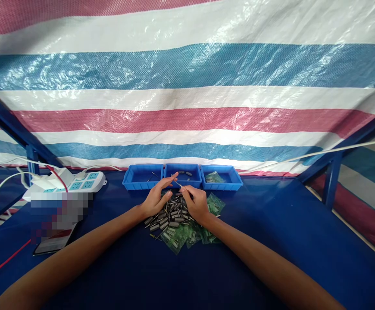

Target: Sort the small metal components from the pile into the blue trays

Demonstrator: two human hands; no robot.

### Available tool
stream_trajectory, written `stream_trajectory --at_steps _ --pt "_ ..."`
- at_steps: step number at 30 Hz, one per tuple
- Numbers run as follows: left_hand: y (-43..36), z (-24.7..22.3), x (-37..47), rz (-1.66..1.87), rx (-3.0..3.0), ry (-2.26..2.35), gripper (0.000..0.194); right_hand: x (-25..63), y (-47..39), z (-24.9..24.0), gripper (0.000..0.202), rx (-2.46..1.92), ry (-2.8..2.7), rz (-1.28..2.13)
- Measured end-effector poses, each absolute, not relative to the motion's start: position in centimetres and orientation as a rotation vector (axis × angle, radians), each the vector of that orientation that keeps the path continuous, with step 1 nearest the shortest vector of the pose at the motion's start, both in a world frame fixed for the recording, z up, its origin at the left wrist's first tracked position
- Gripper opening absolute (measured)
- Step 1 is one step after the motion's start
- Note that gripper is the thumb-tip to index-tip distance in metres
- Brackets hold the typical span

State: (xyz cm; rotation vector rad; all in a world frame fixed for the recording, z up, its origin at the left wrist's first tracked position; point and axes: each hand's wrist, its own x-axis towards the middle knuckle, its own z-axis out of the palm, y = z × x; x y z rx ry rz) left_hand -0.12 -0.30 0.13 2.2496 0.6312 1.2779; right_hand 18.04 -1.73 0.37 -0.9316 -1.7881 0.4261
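Note:
My right hand (pixel 195 202) pinches a thin metal rod (pixel 177 184), which points up and left toward the middle blue bin (pixel 195 184). Beside it my left hand (pixel 157 199) has its fingers apart, with the fingertips near the rod's far end; nothing shows in its grasp. Below both hands lies a pile of dark cylindrical parts and thin rods (pixel 164 221). Small green-tinted plastic bags (pixel 176 239) with parts inside lie at the pile's front and right.
The left bin (pixel 142 185) holds a few thin pieces, the right bin (pixel 223 186) a small bag. A white power strip (pixel 92 182) with plugs and cables and a dark flat device (pixel 53 244) lie at left. Blue frame posts stand on both sides before a striped sheet (pixel 187 120).

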Motion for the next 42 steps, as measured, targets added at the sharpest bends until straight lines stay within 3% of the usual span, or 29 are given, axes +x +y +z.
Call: stream_trajectory --at_steps 42 --pt "-0.30 -0.08 -0.41 1.467 2.154 0.595 0.027 17.98 -1.38 0.12 0.029 -0.972 -1.701 0.448"
